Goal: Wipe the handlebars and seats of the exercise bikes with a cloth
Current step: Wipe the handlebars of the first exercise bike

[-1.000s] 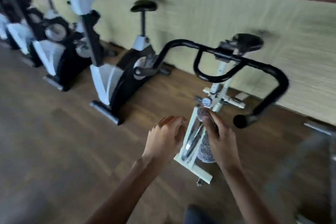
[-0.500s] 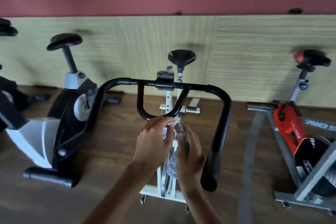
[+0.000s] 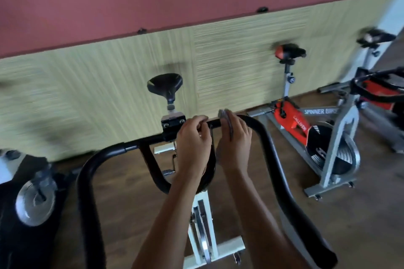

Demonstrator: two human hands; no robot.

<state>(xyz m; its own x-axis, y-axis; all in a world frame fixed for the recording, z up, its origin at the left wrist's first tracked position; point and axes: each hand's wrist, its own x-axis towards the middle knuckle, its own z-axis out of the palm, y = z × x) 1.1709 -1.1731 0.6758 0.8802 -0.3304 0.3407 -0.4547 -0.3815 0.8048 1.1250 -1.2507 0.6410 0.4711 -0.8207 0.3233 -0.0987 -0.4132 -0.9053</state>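
A white exercise bike stands in front of me with black handlebars curving toward me on both sides and a black seat beyond them. My right hand holds a grey patterned cloth at the top bar, right of the centre clamp. My left hand has its fingers curled over the top bar just right of the clamp. Most of the cloth is hidden behind my right hand.
A red and grey spinner bike with a red-and-black seat stands to the right, with another bike behind it. A black-and-white bike is at the left. Wooden floor below, panelled wall behind.
Both hands have risen from in front of the frame up to the top handlebar. My view has swung right and come closer to the bike.
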